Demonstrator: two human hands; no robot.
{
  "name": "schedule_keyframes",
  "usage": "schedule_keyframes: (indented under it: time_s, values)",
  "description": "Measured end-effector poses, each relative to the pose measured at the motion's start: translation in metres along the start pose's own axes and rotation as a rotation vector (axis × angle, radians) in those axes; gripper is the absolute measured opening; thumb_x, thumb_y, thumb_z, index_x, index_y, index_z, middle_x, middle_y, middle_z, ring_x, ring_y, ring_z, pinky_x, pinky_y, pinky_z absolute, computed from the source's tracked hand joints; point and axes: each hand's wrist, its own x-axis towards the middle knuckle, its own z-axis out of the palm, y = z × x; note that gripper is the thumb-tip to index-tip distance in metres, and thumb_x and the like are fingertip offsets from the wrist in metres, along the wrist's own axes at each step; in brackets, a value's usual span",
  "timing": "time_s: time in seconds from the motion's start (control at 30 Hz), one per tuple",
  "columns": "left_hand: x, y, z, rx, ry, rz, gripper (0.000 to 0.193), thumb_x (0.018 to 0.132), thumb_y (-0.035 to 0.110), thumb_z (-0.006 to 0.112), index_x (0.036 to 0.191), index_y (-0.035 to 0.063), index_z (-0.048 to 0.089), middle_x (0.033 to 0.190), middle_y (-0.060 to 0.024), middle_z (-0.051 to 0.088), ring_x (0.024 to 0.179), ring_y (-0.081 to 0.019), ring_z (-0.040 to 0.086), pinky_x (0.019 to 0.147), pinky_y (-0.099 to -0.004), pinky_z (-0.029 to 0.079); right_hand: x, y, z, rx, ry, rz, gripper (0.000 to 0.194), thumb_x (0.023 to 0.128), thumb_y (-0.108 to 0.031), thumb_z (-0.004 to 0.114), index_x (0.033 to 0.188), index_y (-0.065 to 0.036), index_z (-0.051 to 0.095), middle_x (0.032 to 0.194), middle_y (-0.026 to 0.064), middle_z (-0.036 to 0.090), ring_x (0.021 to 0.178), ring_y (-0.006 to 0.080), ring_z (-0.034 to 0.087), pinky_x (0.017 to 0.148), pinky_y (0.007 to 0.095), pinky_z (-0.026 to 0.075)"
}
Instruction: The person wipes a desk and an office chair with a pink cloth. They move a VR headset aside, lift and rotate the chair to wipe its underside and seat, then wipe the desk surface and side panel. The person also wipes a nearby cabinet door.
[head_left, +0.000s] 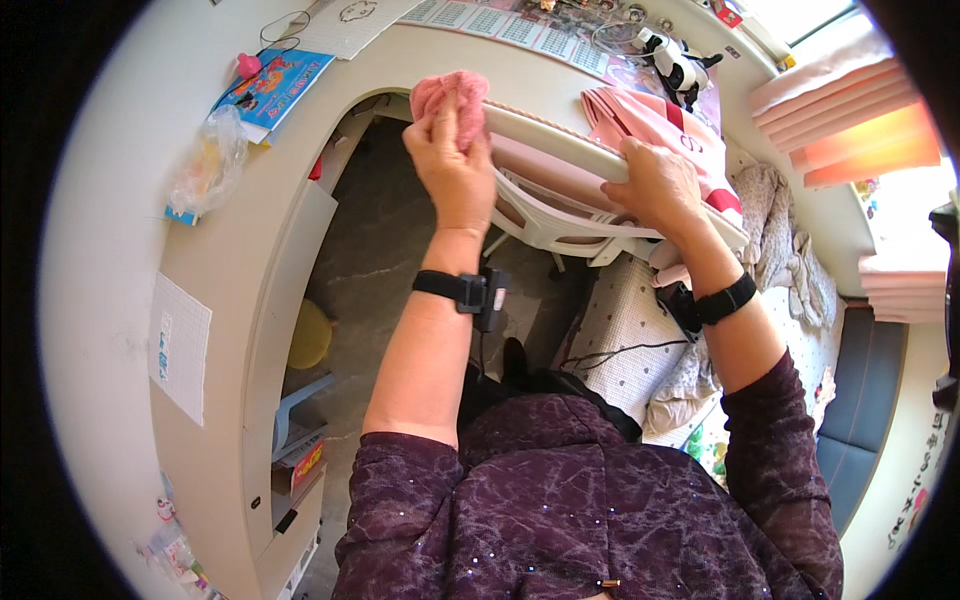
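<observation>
My left hand (454, 176) grips a pink cloth (450, 94), bunched up and pressed on the left end of the top rail (555, 139) of a white chair back. Further along the same rail, my right hand (660, 184) is closed around it, thumb on the near side. Below the rail, the white plastic ribs (551, 217) of the chair show. A pink garment with dark red stripes (667, 135) lies just past my right hand, by the rail's far side. Most of the chair's seat is hidden.
A cream desk (225, 300) curves around the left and far side. On it lie a blue book (281, 90), a plastic bag (214, 161) and a black-and-white device (671, 64). A bed (622, 337) stands to the right. A yellow round object (309, 334) sits under the desk.
</observation>
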Motion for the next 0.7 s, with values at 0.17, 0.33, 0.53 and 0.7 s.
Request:
schedule_keyframes:
  time_s: [0.17, 0.33, 0.53, 0.7]
  values:
    - [-0.061, 0.038, 0.016, -0.137, -0.162, 0.046, 0.058, 0.083, -0.001, 0.069, 0.138, 0.0145, 0.060, 0.109, -0.0126, 0.052, 0.097, -0.0264, 0.056, 0.082, -0.0338, 0.051, 0.000, 0.001, 0.001, -0.015, 0.020, -0.017, 0.041, 0.076, -0.034, 0.074, 0.106, -0.007, 0.066, 0.095, 0.0191, 0.071, 0.094, 0.0347, 0.069, 0.083, 0.0445, 0.053]
    - [-0.116, 0.046, -0.031, -0.261, -0.484, -0.213, 0.039, 0.081, -0.004, 0.066, 0.118, 0.0063, 0.068, 0.112, -0.0132, 0.055, 0.100, -0.0283, 0.058, 0.084, -0.0343, 0.051, -0.005, 0.008, 0.009, 0.051, 0.187, -0.192, 0.058, 0.073, -0.042, 0.077, 0.116, -0.007, 0.061, 0.101, 0.0193, 0.070, 0.099, 0.0360, 0.067, 0.085, 0.0430, 0.051]
    - [-0.166, 0.027, -0.119, -0.094, -0.569, -0.145, 0.025, 0.082, -0.002, 0.066, 0.105, 0.0048, 0.070, 0.112, -0.0147, 0.058, 0.100, -0.0325, 0.060, 0.084, -0.0362, 0.052, -0.039, 0.002, 0.034, 0.403, 0.571, -0.731, 0.053, 0.072, -0.013, 0.081, 0.120, -0.005, 0.061, 0.114, 0.0165, 0.066, 0.105, 0.0359, 0.063, 0.091, 0.0431, 0.050]
    - [-0.178, 0.032, -0.170, -0.127, -0.633, -0.178, 0.021, 0.084, -0.007, 0.061, 0.098, 0.0052, 0.070, 0.114, -0.0136, 0.059, 0.102, -0.0287, 0.061, 0.087, -0.0335, 0.051, -0.105, -0.066, 0.105, 0.847, -0.192, -0.601, 0.055, 0.082, -0.027, 0.080, 0.126, -0.002, 0.059, 0.117, 0.0177, 0.064, 0.106, 0.0324, 0.061, 0.091, 0.0398, 0.050]
